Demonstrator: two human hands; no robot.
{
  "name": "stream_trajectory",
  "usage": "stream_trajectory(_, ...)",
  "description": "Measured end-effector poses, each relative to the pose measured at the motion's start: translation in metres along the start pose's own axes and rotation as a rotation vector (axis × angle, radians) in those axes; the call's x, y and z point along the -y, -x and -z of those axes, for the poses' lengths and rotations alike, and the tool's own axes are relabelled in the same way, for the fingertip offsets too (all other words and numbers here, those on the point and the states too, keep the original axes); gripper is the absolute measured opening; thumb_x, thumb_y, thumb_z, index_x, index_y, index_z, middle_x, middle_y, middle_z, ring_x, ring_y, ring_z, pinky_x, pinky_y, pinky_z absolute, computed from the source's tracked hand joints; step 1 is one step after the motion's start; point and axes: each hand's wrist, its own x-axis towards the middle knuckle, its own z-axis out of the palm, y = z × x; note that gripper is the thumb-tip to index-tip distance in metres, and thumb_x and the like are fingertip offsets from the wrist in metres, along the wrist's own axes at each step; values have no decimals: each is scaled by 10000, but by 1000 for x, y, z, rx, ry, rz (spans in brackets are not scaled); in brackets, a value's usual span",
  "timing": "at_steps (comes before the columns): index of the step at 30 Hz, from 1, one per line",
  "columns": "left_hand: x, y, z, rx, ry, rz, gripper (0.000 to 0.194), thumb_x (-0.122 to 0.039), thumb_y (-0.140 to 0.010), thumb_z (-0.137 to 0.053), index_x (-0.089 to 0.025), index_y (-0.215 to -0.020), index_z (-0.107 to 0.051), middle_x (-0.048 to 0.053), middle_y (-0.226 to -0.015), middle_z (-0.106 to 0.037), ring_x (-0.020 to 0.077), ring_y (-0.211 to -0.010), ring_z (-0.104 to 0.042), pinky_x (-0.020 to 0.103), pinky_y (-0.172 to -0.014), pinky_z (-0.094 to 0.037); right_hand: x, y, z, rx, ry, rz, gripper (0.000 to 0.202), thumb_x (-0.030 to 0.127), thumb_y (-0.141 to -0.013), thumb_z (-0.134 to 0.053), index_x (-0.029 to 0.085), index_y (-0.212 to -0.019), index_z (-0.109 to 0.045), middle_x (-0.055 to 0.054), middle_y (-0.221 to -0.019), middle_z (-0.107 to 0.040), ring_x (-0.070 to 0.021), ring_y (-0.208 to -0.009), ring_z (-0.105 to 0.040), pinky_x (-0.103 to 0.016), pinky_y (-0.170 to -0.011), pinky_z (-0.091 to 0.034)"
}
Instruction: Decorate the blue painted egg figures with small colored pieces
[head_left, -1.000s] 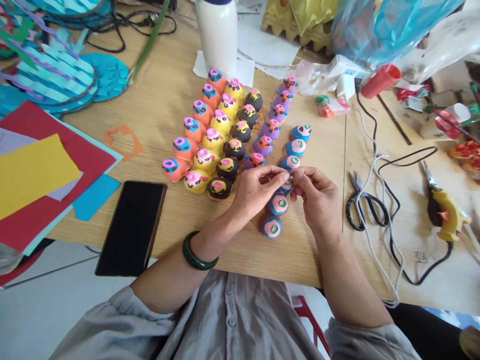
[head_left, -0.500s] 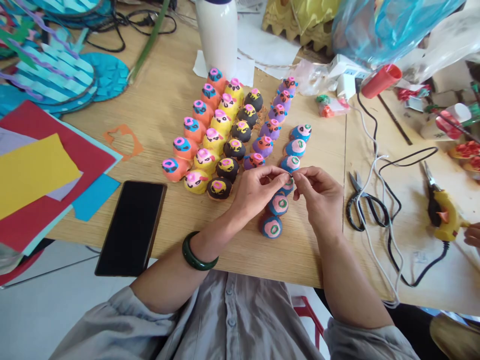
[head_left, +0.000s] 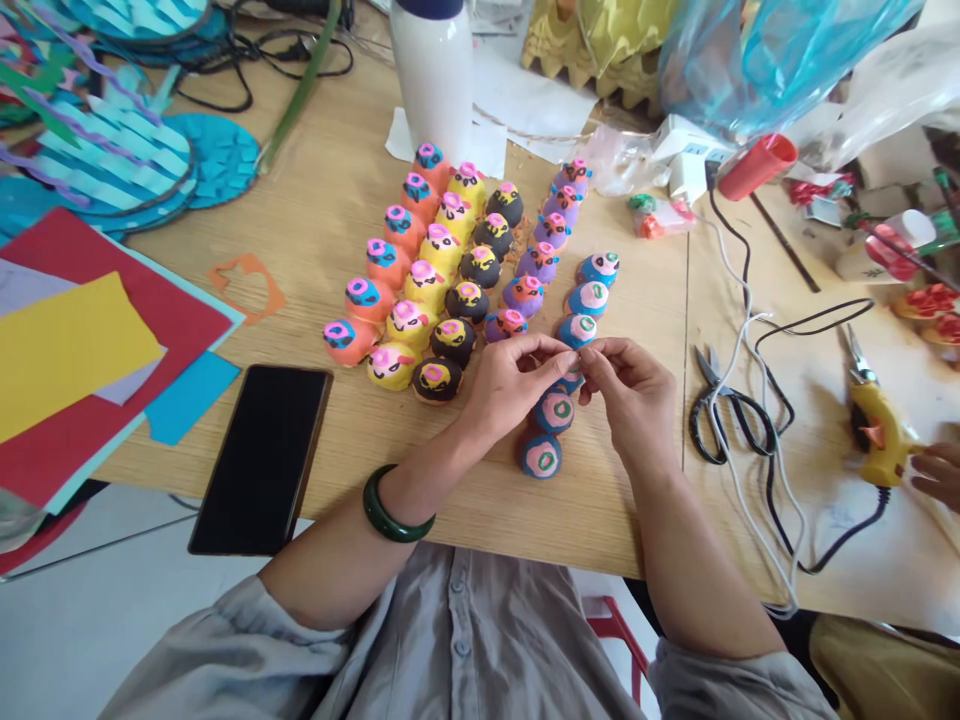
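Observation:
My left hand and my right hand meet fingertip to fingertip above the row of blue painted domes. Both are closed in a pinch. Whatever sits between the fingertips is too small and covered to make out. Under them, one blue dome is mostly hidden. Nearer me stand two more blue domes, one just beyond the other, with pink patches and green rings on top. Beyond my fingers, another blue dome shows. Left of these run rows of purple, black, yellow and orange domes.
A phone and coloured paper lie left. On the right are scissors, tangled cables and a yellow glue gun, with another person's hand beside it. A white bottle stands behind the domes.
My pinched fingertips have barely shifted; the small dark bit seen between them earlier no longer shows. The other person's hand has come further into view by the glue gun.

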Motion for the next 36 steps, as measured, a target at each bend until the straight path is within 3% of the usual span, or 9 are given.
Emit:
stream_trajectory(8, 0, 1, 1, -13, -82, -21, 182, -348, -852, -726, -173, -846, -774, 29, -804, -777, 146, -712, -654, 259, -658, -498, 3, -1, 2, -7, 73, 32, 187, 370, -800, -819, 203, -788, -735, 26, -693, -695, -70, -501, -552, -210, -446, -486)
stream_trajectory(17, 1, 1, 1, -16, -23, 3, 237, -395, -880, -706, -177, -909, -795, 52, -922, -817, 181, -843, -726, 277, -750, -548, -6, -7, 7, -77, -1, 42, 234, 412, -803, -805, 196, -788, -716, 51, -626, -616, -71, -483, -533, -215, -449, -470)
stream_trajectory(21, -3, 2, -1, -4, -15, 41, 212, -363, -892, -687, -184, -884, -799, 52, -932, -824, 189, -871, -747, 282, -771, -565, -7, -29, 20, -217, -31, 52, 230, 417, -805, -781, 196, -802, -719, 43, -675, -604, -71, -522, -516, -209, -447, -453)
stream_trajectory(27, -7, 2, -1, 12, 14, 83, 197, -353, -874, -705, -184, -859, -805, 47, -906, -821, 184, -853, -740, 275, -760, -570, -11, -82, 27, -322, 34, 119, 205, 384, -720, -783, 196, -740, -704, 50, -649, -588, -75, -539, -462, -210, -447, -415)
stream_trajectory(31, -5, 1, -1, 14, 32, 106, 195, -352, -874, -704, -187, -851, -807, 39, -891, -817, 172, -832, -724, 261, -739, -553, -23, -103, 24, -308, 91, 130, 219, 397, -723, -765, 187, -753, -713, 41, -673, -611, -86, -574, -464, -224, -480, -412)
stream_trajectory(36, -3, 1, -1, 25, 12, 116, 208, -366, -888, -689, -199, -867, -810, 25, -871, -807, 163, -803, -708, 248, -705, -532, -35, -109, 26, -300, 233, 232, 200, 401, -782, -746, 203, -767, -718, 21, -733, -626, -118, -671, -503, -244, -552, -423)
